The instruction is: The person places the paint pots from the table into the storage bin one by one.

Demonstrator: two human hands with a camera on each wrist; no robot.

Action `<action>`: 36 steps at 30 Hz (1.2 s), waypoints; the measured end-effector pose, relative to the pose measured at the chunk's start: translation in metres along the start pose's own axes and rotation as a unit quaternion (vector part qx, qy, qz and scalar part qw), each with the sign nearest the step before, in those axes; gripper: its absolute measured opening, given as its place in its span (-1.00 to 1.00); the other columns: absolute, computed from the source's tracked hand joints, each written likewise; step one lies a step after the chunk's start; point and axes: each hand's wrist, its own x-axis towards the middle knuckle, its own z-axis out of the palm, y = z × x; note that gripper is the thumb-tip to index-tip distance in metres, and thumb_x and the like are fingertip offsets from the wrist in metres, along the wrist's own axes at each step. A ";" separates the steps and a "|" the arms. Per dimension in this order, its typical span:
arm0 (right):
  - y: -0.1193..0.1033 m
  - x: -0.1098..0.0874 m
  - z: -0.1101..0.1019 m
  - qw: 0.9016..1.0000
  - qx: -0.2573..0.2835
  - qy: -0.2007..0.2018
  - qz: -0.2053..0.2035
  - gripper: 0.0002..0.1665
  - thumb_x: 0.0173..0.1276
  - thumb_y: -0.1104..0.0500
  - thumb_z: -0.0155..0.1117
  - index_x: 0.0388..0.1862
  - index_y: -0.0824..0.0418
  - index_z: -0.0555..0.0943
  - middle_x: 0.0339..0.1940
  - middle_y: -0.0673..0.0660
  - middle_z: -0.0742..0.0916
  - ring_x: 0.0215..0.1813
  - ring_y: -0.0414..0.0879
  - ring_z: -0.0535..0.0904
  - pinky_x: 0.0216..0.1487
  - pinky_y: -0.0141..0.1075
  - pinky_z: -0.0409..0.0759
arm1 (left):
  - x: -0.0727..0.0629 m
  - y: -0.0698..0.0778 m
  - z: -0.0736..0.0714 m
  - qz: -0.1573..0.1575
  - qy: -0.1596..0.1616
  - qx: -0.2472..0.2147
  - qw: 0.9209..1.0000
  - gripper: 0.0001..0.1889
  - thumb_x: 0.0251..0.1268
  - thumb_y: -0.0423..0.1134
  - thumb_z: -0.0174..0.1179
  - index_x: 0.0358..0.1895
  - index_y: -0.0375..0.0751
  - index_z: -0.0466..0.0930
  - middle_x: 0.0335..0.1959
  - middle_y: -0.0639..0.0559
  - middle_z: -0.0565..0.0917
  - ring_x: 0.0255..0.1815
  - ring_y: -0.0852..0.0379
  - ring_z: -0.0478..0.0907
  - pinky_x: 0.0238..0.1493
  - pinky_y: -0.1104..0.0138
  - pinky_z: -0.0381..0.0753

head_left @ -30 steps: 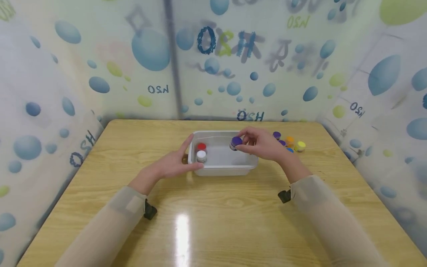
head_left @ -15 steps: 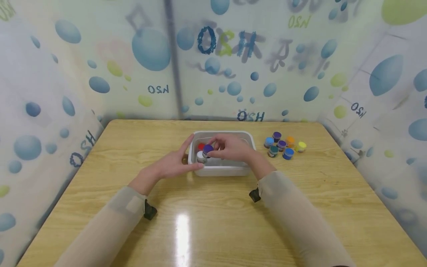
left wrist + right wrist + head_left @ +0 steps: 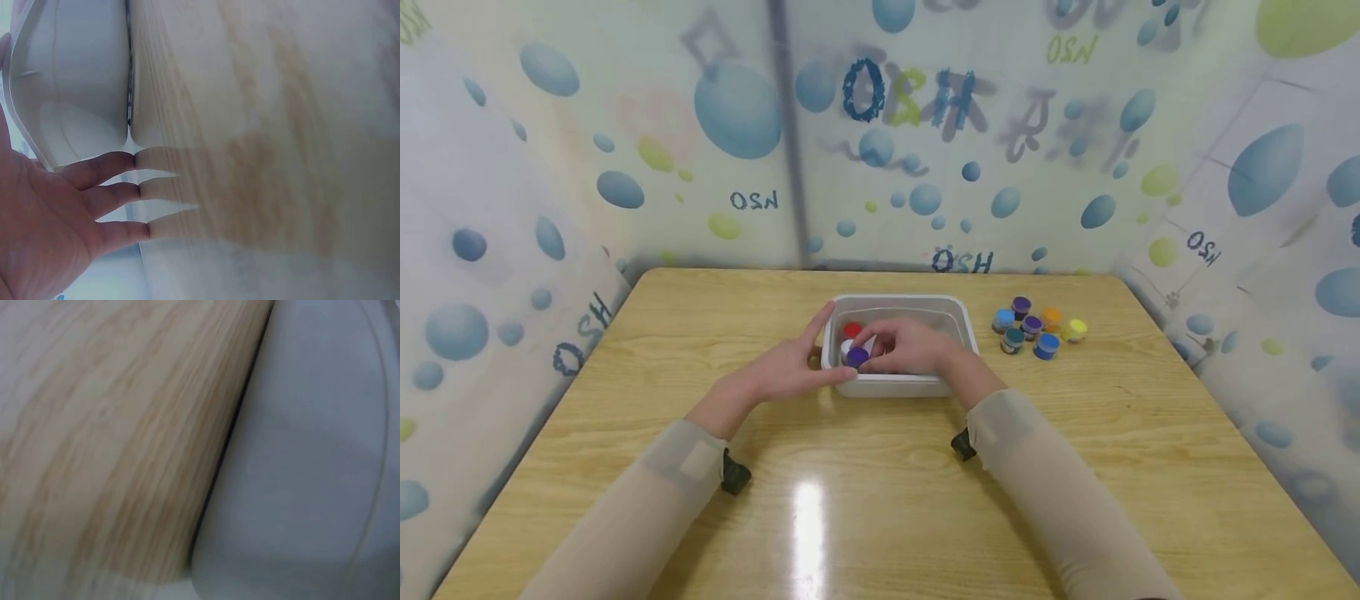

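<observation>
In the head view, a white rectangular plastic tub (image 3: 917,380) stands on the table. My left hand (image 3: 782,367) rests against its left end, thumb and forefinger spread along the rim. The left wrist view shows the other fingers (image 3: 109,200) straight, their tips at the tabletop beside the tub wall. Inside the tub, my right hand (image 3: 910,346) pinches a small paint jar with a purple lid (image 3: 857,357) near the front left corner. A red-lidded jar (image 3: 852,329) sits behind it, and a white-lidded jar (image 3: 846,345) is partly covered. The right wrist view shows only tub wall and table.
Right of the tub stand several small jars, among them a light blue one (image 3: 1003,320), a dark green one (image 3: 1012,340), a blue one (image 3: 1047,346), an orange one (image 3: 1051,317) and a yellow one (image 3: 1076,330). Printed curtains enclose the wooden table (image 3: 880,500).
My right hand has carried the purple-lidded jar leftward across the tub, then lowered it toward the front left corner beside the white-lidded jar. My left hand has stayed put.
</observation>
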 end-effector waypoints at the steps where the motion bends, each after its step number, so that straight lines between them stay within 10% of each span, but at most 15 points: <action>1: 0.001 0.001 0.000 1.000 -0.004 -0.003 -0.001 -0.68 0.53 -0.01 0.50 0.21 -0.15 0.76 -0.15 0.00 0.82 -0.07 -0.02 0.70 0.04 -0.21 0.70 | 0.000 0.000 0.000 -0.001 0.001 0.001 1.000 0.27 0.29 0.65 0.22 0.78 0.54 -0.55 0.62 -0.32 0.48 0.51 -0.30 0.59 0.49 -0.23 0.57; 23: 0.002 0.003 0.002 0.999 -0.013 -0.033 -0.004 -0.70 0.61 0.11 0.42 0.24 -0.09 0.80 -0.04 -0.05 0.87 0.04 -0.08 0.73 0.17 -0.19 0.70 | -0.001 -0.001 0.000 -0.003 -0.003 -0.002 1.000 0.29 0.29 0.66 0.21 0.78 0.51 -0.56 0.61 -0.34 0.49 0.49 -0.28 0.60 0.46 -0.20 0.59; 36: -0.007 -0.004 -0.004 0.998 0.033 0.037 0.034 -0.64 0.59 -0.14 0.42 0.24 -0.07 0.77 -0.05 -0.01 0.84 -0.10 0.04 0.73 -0.02 -0.13 0.76 | -0.001 -0.001 0.000 0.005 0.000 -0.009 1.000 0.29 0.29 0.64 0.23 0.79 0.50 -0.54 0.57 -0.32 0.55 0.45 -0.25 0.64 0.42 -0.16 0.65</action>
